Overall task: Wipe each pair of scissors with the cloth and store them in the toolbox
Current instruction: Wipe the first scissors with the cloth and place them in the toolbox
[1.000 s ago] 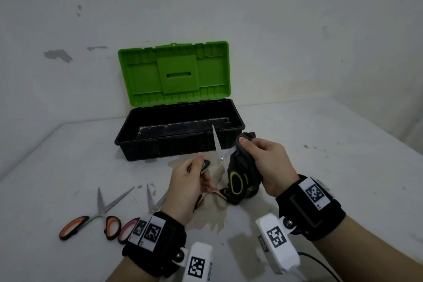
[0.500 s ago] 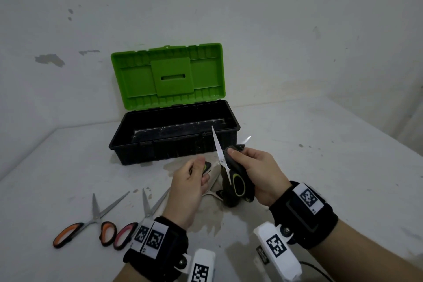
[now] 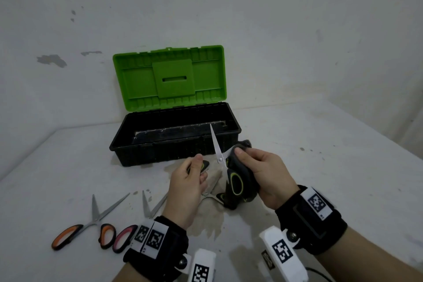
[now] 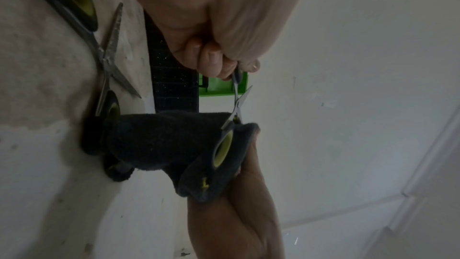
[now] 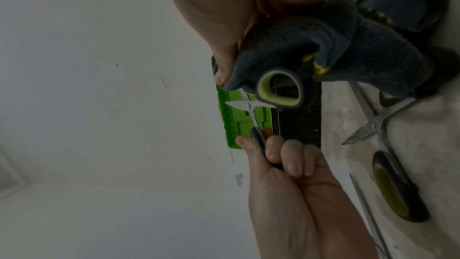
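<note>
A white, stained table [image 3: 343,167] carries an open toolbox [image 3: 176,142], its black tray set near the back wall and its green lid [image 3: 169,78] standing upright behind it. In front of the tray, a person holds a pair of black-and-lime scissors [image 3: 218,155] above the tabletop, the blades spread wide with one bright blade pointing up across the tray's front wall. The right hand [image 3: 267,174] has its fingers and thumb curled round a dark grey cloth [image 3: 242,174], which is bunched over the other blade and drapes down beside one lime-lined handle loop; in the right wrist view the thumb presses the cloth onto the steel close to the pivot. The left hand [image 3: 190,181] grips the other handle of the same scissors, fingers curled tightly into the palm around it with the thumb pressed on top. Under the hands, a second black-and-lime pair [image 4: 107,62] lies flat on the table with its blades crossed open, partly covered by the hanging cloth. Near the left front edge lie orange-handled scissors [image 3: 91,224], blades parted, and just beside them pink-handled scissors [image 3: 128,233], partly hidden behind the left wristband [image 3: 158,247]. No scissors can be made out in the toolbox tray
</note>
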A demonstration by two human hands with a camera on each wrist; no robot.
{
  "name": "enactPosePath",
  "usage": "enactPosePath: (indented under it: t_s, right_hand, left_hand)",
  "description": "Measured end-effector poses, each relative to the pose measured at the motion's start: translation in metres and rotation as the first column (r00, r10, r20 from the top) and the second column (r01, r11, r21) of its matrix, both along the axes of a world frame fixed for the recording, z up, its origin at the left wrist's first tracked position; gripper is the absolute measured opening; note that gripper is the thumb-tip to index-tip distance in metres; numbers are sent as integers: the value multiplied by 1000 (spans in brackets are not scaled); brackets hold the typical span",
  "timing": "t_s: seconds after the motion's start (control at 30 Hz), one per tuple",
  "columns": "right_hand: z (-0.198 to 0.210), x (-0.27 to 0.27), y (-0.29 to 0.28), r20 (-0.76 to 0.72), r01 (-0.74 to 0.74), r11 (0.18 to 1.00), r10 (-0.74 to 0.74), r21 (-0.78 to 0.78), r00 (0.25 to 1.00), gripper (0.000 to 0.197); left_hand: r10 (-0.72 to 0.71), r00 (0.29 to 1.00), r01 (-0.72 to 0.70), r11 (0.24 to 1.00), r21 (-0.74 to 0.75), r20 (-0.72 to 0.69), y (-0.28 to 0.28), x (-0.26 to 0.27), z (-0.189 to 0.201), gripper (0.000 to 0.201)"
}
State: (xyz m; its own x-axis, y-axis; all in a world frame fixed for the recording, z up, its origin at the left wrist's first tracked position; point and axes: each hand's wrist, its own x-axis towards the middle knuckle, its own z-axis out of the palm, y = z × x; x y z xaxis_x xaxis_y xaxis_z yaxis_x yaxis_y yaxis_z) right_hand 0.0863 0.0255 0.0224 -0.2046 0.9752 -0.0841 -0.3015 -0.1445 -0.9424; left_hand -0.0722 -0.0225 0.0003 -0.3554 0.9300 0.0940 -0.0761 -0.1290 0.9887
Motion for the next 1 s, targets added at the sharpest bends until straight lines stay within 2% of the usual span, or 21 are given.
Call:
enactPosePath:
  t_s: [0.23,0.4,0.6,0.67,0.8,0.87,1.0]
  right_hand:
    - [1,-7,1,64,-74,995,78,-61,995,15]
    - [-1,-8,2,39,-49,994,53,-98,998,36]
    - [12,5,18,-68,62,991,-70,-122,995,24]
    - [14,9,21,-77,101,988,-110,-115,991,25]
    - [14,19,22,-130,144,984,-157,-107,979,25]
    - [11,21,19,-114,96,991,-107,-96,988,26]
    - [4,9,5,-21,-55,997,53,-58,998,24]
  left_hand:
    - [-13,997,17,998,54,-74,2,4,0,34]
    - [-33,993,39,998,46,-112,2,1,-7,30]
    - [-35,992,38,999,26,-124,-1,-1,-6,35]
    - [-30,993,31,999,11,-116,-1,0,-6,39]
    - [-3,997,4,1000,10,-72,-3,0,-3,36]
    - [8,999,-6,1000,22,-54,-4,-1,-1,30]
    - [16,997,-12,999,42,-78,-1,2,2,35]
